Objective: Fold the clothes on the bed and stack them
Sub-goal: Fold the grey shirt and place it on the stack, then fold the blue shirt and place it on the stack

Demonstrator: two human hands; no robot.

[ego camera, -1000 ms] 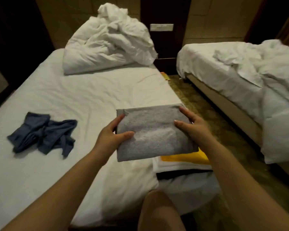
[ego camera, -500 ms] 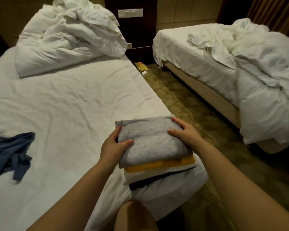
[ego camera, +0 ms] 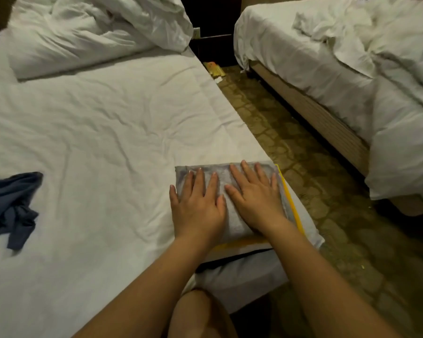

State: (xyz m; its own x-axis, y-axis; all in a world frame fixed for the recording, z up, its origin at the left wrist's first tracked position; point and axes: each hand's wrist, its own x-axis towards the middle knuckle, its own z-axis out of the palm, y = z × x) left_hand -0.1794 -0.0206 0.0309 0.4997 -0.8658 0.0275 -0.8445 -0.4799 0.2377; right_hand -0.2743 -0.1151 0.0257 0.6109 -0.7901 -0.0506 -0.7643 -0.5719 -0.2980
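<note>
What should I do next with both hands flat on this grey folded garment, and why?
Probably lift the left hand and right hand away and reach left for the crumpled dark blue garment. The grey folded garment already lies flat atop the yellow folded piece, and the blue one is the only unfolded clothing visible on the bed.

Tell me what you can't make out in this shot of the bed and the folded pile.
All in the head view:
- Pile under the grey garment: the left hand, the right hand and the grey piece cover it. Only a yellow layer's edge and a dark strip show, so the count is unclear.
- Blue garment: cut off by the left frame edge.
- Yellow item on the floor: too small and dim to identify.
</note>
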